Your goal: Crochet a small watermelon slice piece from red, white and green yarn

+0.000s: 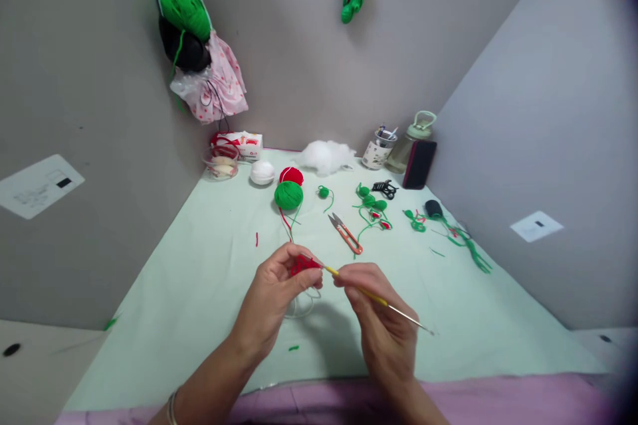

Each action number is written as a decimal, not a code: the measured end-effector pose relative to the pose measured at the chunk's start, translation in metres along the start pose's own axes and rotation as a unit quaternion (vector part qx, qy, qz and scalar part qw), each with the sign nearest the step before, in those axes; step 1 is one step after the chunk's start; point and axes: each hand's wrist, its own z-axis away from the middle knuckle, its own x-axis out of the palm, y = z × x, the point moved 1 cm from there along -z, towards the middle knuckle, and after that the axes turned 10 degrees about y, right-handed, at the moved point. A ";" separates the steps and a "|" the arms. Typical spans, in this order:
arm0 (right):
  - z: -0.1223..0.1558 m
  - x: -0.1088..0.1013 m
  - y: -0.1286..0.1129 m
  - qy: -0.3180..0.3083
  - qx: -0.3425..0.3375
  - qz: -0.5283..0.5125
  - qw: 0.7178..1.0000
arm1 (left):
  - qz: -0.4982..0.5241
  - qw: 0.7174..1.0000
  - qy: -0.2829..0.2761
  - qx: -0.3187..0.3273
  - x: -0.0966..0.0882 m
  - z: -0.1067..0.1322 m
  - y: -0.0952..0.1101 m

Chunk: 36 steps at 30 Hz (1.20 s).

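My left hand (273, 289) pinches a small red crochet piece (303, 265) between thumb and fingers. Closed around a crochet hook (375, 297) with a yellow middle and metal ends is my right hand (381, 319). The hook's far tip reaches the red piece, but whether it passes through a stitch is too small to tell. Pale thin yarn (305, 305) hangs in loops below my left hand. Beyond it sit a green yarn ball (288, 195) and a red yarn ball (292, 176), with strands leading towards my left hand.
Orange-handled thread snips (346, 234) lie just past my hands. Small green crochet pieces (369, 200) are at the right. Along the back stand white stuffing (326, 157), a pen holder (379, 149), a bottle (403, 146) and a phone (419, 165). Grey panels (309, 66) enclose the table (199, 292).
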 end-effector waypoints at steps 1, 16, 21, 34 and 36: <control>0.000 0.002 0.000 0.001 0.001 0.000 1.000 | 0.003 1.000 -0.003 -0.007 0.001 0.001 -0.001; -0.012 -0.004 0.013 -0.028 0.153 -0.066 0.986 | -0.123 0.983 -0.121 -0.060 -0.009 0.004 0.008; -0.026 -0.021 0.025 0.077 0.266 -0.188 0.942 | -0.405 0.863 0.078 0.292 -0.051 -0.014 0.041; -0.030 -0.022 0.008 0.137 0.365 -0.220 0.894 | -0.467 0.794 -0.172 0.349 -0.032 0.022 0.020; -0.030 -0.025 0.008 0.139 0.358 -0.213 0.898 | -0.496 0.741 -0.239 0.383 -0.023 0.046 -0.004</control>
